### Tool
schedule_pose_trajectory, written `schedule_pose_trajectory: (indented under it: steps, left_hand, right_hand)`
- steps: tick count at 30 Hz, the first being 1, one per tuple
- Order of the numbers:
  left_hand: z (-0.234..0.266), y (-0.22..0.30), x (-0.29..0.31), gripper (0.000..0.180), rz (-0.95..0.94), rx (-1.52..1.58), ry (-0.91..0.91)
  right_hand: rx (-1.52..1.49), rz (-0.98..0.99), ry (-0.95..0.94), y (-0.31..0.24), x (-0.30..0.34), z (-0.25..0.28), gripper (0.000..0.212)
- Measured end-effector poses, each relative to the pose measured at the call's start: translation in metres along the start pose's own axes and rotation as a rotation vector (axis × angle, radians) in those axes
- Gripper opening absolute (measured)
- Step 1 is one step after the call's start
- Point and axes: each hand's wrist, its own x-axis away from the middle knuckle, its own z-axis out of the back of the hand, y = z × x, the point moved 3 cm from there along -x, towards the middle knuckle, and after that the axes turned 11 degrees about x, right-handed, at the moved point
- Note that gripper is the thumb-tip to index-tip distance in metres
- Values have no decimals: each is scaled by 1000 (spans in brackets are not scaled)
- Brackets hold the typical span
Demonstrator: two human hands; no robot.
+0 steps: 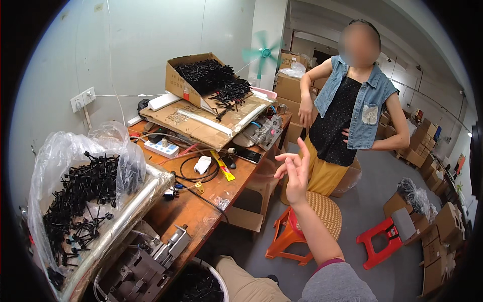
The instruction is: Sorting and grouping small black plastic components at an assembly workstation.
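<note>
My right hand (296, 168) is raised in the air above an orange stool with a woven seat (307, 221). Its fingers are spread and it holds nothing. My forearm rises from the lower edge in a grey sleeve. My left hand is out of view. A person in a denim vest and yellow skirt (347, 110) stands just beyond my hand, hands on hips. To my left, a wooden workbench (201, 201) carries a clear plastic bag full of small black plastic parts (75, 191).
A cardboard box of black parts (201, 75) sits on flattened cardboard at the bench's far end, near a green fan (261, 53). Cables, a power strip and a metal fixture (156, 256) lie on the bench. A red stool (385, 236) and cardboard boxes stand to the right.
</note>
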Motion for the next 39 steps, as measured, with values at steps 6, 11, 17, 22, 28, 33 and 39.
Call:
schedule_pose_trajectory:
  steps: [6, 11, 17, 22, 28, 33, 39]
  left_hand:
    - [-1, 1, -1, 31, 4, -21, -21]
    - [-3, 1, -1, 29, -6, -51, 3]
    - [-7, 2, -1, 29, -47, -77, 6]
    - [-19, -44, 20, 28, -48, 5, 22]
    - [-5, -13, -1, 26, -7, 28, -97]
    - [-14, -40, 8, 25, -97, -11, -100]
    - [-13, -28, 9, 26, -24, 76, -66]
  right_hand:
    - [60, -10, 26, 0, -36, 9, 59]
    - [33, 0, 28, -13, -60, 18, 60]
    - [-35, -62, 33, -23, -88, 32, 62]
    - [-34, -26, -22, -25, -83, 29, 67]
    - [13, -16, -15, -24, -75, 32, 67]
    - [10, 12, -23, -36, -74, 31, 66]
    - [-15, 46, -52, -55, -71, 25, 66]
